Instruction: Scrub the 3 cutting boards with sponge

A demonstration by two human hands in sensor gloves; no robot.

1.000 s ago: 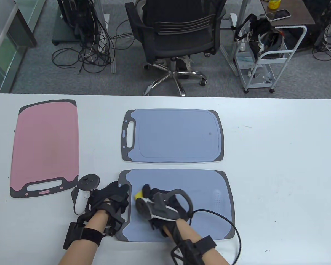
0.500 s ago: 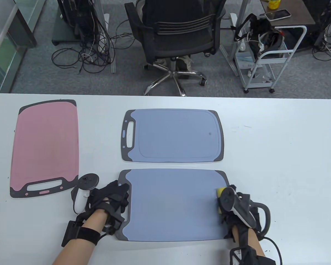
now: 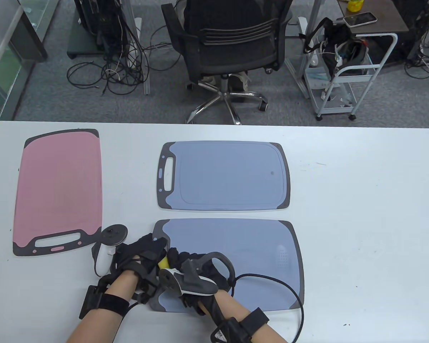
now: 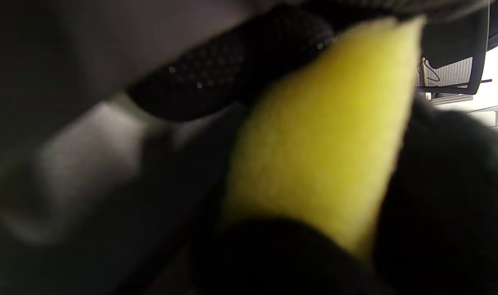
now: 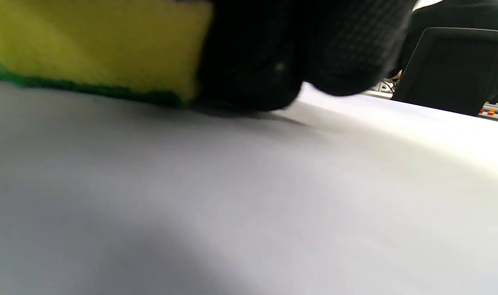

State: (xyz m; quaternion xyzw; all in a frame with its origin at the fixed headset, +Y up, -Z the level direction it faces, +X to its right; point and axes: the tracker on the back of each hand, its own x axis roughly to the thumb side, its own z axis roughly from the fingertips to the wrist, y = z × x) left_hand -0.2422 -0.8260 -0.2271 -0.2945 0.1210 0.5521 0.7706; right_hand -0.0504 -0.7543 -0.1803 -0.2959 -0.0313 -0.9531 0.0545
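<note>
Three cutting boards lie on the white table: a pink board (image 3: 59,185) at the left, a far blue board (image 3: 228,175) in the middle, and a near blue board (image 3: 243,246) in front of it. My right hand (image 3: 180,259) grips a yellow sponge (image 3: 163,263) with its green face down on the near board's left end. The right wrist view shows the sponge (image 5: 93,45) flat against the board (image 5: 232,196). My left hand (image 3: 156,250) rests flat on that board's left edge, right beside the sponge (image 4: 327,135). The sponge is mostly hidden under my fingers.
A black cable (image 3: 271,277) from my right wrist loops over the near board's front right part. Beyond the table's far edge stand an office chair (image 3: 228,43) and a white cart (image 3: 346,71). Bare table (image 3: 371,214) spreads to the right.
My right hand swept the sponge from the near board's left part to its right edge, then back to the left end beside my left hand. The left hand stayed put.
</note>
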